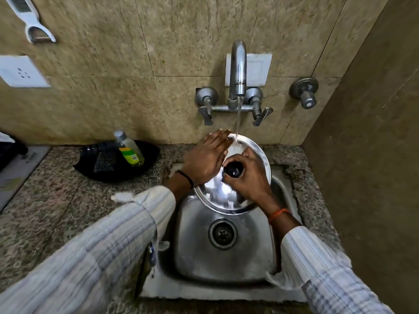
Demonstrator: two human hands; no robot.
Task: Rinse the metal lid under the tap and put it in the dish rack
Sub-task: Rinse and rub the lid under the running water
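A round shiny metal lid (pixel 223 198) with a black knob (pixel 233 170) is held tilted over the steel sink (pixel 226 266), under the tap (pixel 238 71). Water runs from the spout onto the lid's far edge. My right hand (pixel 248 177) grips the black knob at the lid's centre. My left hand (pixel 207 159) lies flat on the lid's upper left surface, fingers stretched toward the stream. No dish rack is in view.
A black tray (pixel 90 168) with a clear bottle of yellow liquid (pixel 130 149) sits on the granite counter left of the sink. The sink drain (pixel 222 233) is uncovered. Two tap handles and a separate valve (pixel 305 92) stick out from the tiled wall. A side wall stands close on the right.
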